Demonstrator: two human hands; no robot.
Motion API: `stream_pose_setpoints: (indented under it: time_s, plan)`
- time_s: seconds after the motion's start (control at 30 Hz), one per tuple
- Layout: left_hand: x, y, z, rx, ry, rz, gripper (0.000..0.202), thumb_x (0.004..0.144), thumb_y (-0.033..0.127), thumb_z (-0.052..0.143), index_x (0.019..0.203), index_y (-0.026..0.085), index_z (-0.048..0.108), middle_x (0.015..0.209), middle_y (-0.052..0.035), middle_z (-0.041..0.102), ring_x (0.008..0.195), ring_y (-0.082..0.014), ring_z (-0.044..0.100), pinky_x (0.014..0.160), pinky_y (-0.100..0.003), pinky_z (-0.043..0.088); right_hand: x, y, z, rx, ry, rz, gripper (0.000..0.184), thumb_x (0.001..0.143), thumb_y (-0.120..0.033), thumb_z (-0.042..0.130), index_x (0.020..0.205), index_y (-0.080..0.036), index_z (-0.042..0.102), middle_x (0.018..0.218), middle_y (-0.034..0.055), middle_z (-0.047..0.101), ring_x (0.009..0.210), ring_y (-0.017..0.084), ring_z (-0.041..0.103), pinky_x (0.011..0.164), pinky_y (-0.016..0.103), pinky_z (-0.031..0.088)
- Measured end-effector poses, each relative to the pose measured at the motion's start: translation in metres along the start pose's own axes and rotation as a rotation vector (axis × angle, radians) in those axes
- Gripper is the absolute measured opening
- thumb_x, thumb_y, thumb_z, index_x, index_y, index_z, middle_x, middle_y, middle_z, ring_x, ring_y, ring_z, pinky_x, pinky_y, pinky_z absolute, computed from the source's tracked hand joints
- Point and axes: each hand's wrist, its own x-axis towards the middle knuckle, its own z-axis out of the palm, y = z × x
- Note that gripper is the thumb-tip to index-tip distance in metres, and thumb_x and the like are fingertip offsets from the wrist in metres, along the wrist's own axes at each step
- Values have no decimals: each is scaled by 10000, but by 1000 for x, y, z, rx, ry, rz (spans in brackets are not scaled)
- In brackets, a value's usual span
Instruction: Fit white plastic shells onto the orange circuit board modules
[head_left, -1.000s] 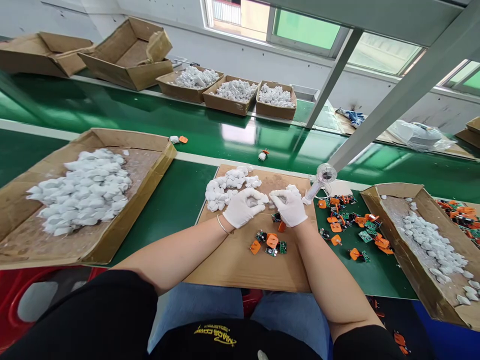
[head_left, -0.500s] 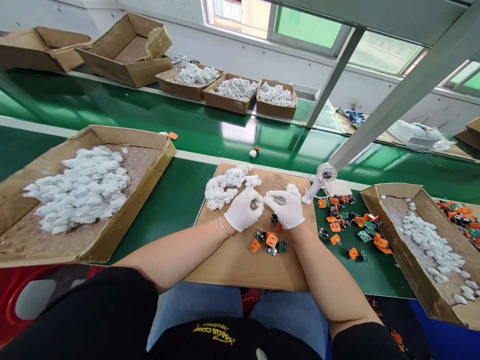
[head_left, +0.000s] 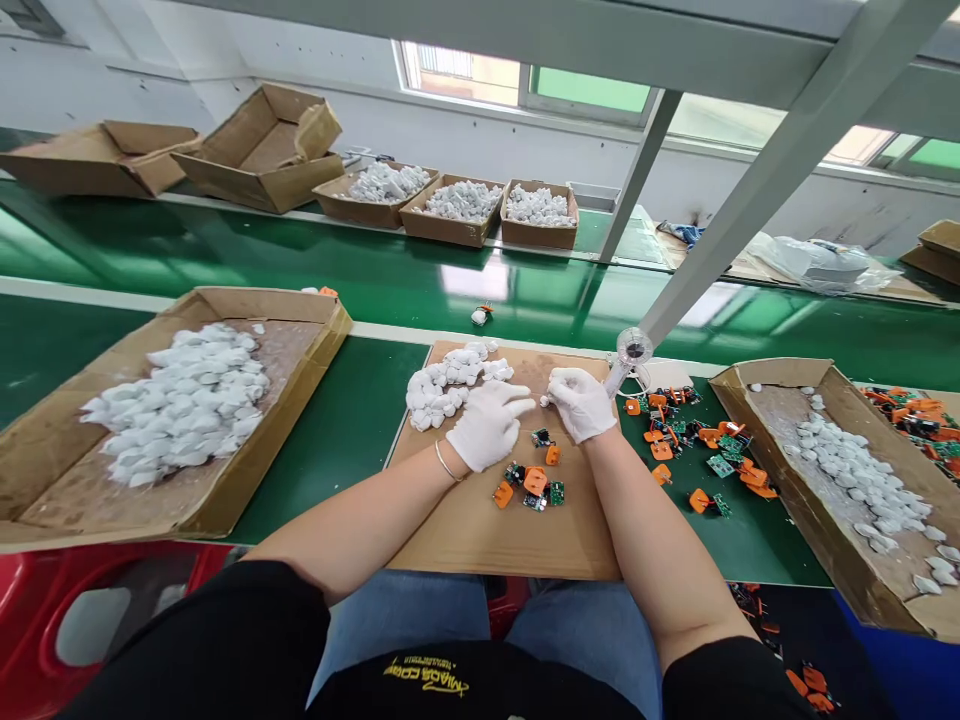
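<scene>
Green bench (head_left: 367,400) is carrying white pieces and orange plug parts between cardboard trays

On a cardboard sheet (head_left: 450,545), the right hand (head_left: 581,403) is pinching a small white piece (head_left: 544,401) between thumb and fingertips, toward the sheet's far side. Close by, the left hand (head_left: 487,425) is pointing its loosely parted fingers that way; nothing held is showing, though its palm is hidden.

Judging by looks, the piece is likely being light and perhaps fragile; softness is staying hard to tell. Holding opposite edges gently should be suiting it, since gloves may be slipping.

A pile of white pieces (head_left: 431,390) is lying just beyond the left hand. Orange-and-green plug parts (head_left: 535,482) are sitting between the forearms, crowding any low sweep. Just beside the right hand, a clear round-headed fitting (head_left: 634,347) and a slanting metal post (head_left: 739,205) are narrowing the room.
</scene>
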Motion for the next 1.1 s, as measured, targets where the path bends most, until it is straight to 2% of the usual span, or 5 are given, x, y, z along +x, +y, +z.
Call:
stream_pose_setpoints:
  time_s: [0.2,0.43,0.6,0.87,1.1]
  plan:
    - [10,12,17,-276,-301,86,310,776,85,658,1048,218,724,1166,-86,708,1151,-278,621,1021,-459,477,-8,-5,1,40,-58,116,596,487,-375,962,972,-206,660,805,7,737,619,131,650,543,252,516]
    - [-3,9,15,-518,-45,-127,215,811,148,626,1019,183,668,1033,-79,714,994,-206,677,933,-385,551,-11,-6,-1,92,-76,121,517,509,-421,950,915,-205,713,837,48,748,667,155,660,603,297,557]
    - [-11,-11,-3,-751,84,-337,226,920,306,515,957,132,655,816,-74,726,697,-166,696,667,-313,593,-16,-9,6,50,-160,129,421,506,-393,945,790,-169,730,1013,103,743,915,229,706,810,365,591]
    - [-4,-34,-6,-906,174,-442,330,854,458,637,1006,165,643,985,-95,731,691,-150,682,652,-308,590,-13,7,7,-58,-155,174,510,571,-418,904,986,-202,700,690,-27,653,508,85,508,486,236,419]
    - [-4,-30,-1,-786,205,-438,224,860,390,626,860,170,668,798,-40,729,673,-138,662,664,-269,565,-12,10,20,-159,-77,162,470,530,-501,879,866,-217,715,716,20,671,618,155,589,590,315,509]
